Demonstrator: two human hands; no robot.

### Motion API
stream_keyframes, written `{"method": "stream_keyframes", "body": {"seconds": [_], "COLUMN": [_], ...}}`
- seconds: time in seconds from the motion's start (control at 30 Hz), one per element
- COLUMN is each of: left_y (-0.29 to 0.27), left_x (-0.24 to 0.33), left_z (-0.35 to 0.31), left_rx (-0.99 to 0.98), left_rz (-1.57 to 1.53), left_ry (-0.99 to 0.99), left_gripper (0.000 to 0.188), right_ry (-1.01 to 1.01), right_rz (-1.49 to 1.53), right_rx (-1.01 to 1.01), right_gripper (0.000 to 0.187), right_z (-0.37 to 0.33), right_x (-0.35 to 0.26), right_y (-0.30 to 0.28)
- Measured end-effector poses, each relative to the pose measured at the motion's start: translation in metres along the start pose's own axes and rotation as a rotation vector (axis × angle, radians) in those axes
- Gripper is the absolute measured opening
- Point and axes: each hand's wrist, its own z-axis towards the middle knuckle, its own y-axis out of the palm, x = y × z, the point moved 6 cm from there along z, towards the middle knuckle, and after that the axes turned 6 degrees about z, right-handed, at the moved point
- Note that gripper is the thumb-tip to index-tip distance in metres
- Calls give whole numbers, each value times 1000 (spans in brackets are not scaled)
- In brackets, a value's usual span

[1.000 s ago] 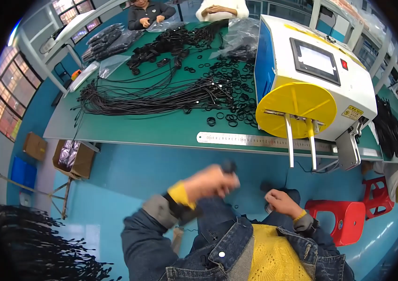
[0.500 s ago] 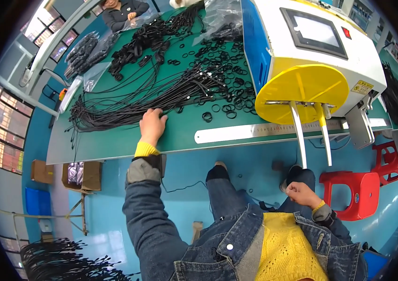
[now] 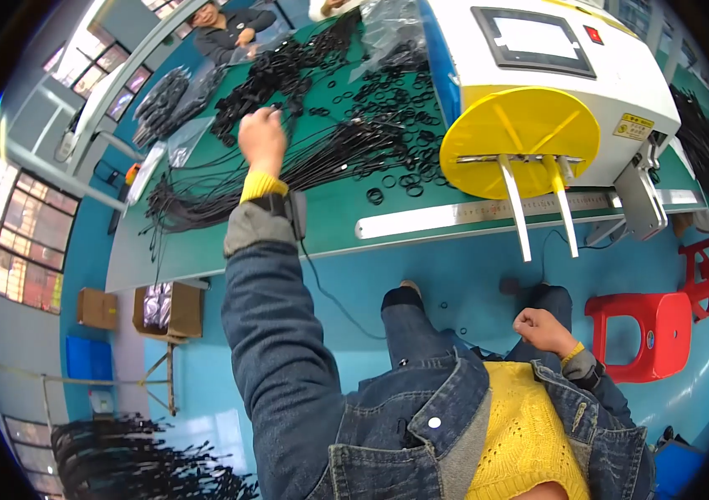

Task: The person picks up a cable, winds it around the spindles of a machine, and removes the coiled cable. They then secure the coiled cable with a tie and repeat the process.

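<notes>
My left hand (image 3: pixel 263 140) reaches over the green table, its fingers curled together. Something small and dark shows at the fingertips, too small to name. Just beyond it lies a heap of black coiled cables (image 3: pixel 283 75). Under and beside the wrist runs a long bundle of straight black cables (image 3: pixel 204 204) with small light connector ends toward the right. Many small black rings (image 3: pixel 411 182) are scattered right of the bundle. My right hand (image 3: pixel 548 331) is held loosely closed above my right thigh, apart from the table, with nothing visible in it.
A white machine (image 3: pixel 621 92) with a screen, a yellow disc (image 3: pixel 529 125) and two prongs stands at right. A steel ruler (image 3: pixel 421 221) lies along the table's front edge. Red stools (image 3: pixel 667 337) stand at right. Across the table a co-worker's hand (image 3: pixel 245 37) shows near plastic bags.
My left hand has moved forward from the near side of the straight cable bundle to the coiled heap, its fingers now curled in. My right hand stays low; the view has shifted slightly.
</notes>
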Motion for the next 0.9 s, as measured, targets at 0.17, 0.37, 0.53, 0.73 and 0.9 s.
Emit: {"method": "stream_keyframes", "body": {"seconds": [0.17, 0.37, 0.53, 0.73, 0.9], "left_y": [-29, -143, -201, -152, -127], "left_x": [3, 65, 176, 228, 248], "left_z": [-10, -91, -215, -321, -341], "left_rx": [-10, 314, -77, -1115, -1545], "left_rz": [-72, -363, -549, -1023, -1241], "left_ry": [-11, -20, 400, -4, -470], "left_gripper": [21, 11, 22, 13, 19], "right_ry": [-13, -69, -218, -340, -483], "right_rz": [15, -35, 380, 704, 163], "right_rx": [-7, -64, -61, -465, -168], "right_gripper": [20, 18, 33, 46, 38], "right_z": [-5, -7, -24, -72, -125], "right_x": [-2, -2, -52, -119, -92], "right_y": [0, 4, -1, -13, -65]}}
